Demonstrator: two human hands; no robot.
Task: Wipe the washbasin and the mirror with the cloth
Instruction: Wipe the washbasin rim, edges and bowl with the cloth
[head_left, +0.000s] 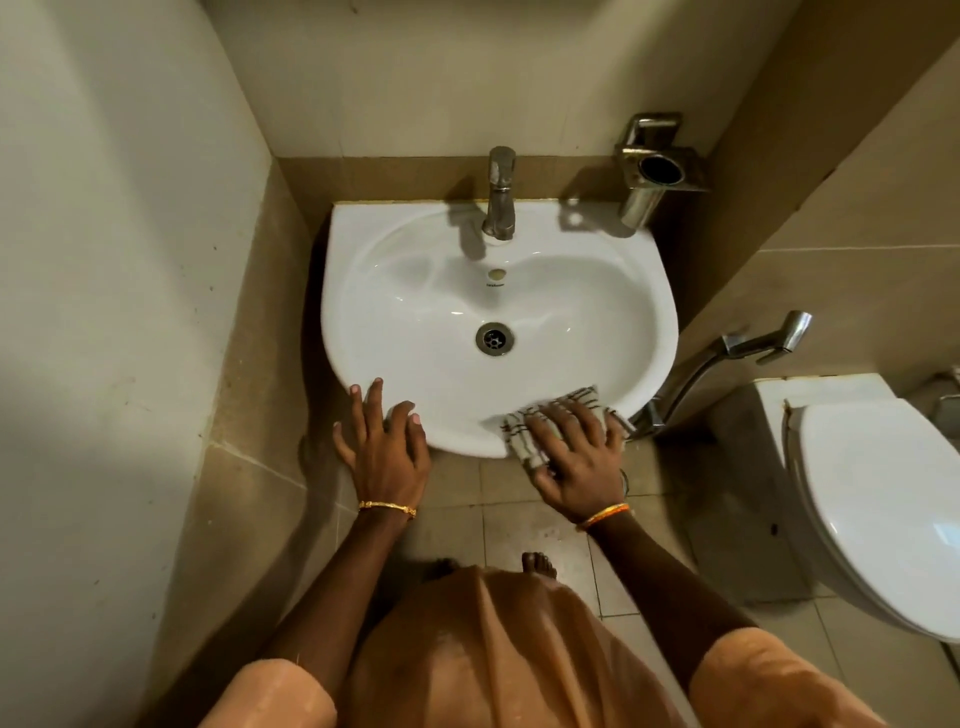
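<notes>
A white washbasin (415, 291) hangs on the tiled wall below me, with a steel tap (500, 195) at its back and a drain (494, 338) in the bowl. My right hand (579, 457) presses a white cloth with dark checks (584, 400) flat onto the basin's front right rim, fingers spread over it. Resting on the front left rim is my left hand (387, 447), fingers apart and holding nothing. The mirror is out of view.
A steel tumbler holder (654, 171) is fixed to the wall right of the tap. A hand sprayer (758, 348) hangs beside the basin, and a white toilet with closed lid (878, 509) stands at right. Walls close in at left and behind. Tiled floor lies below.
</notes>
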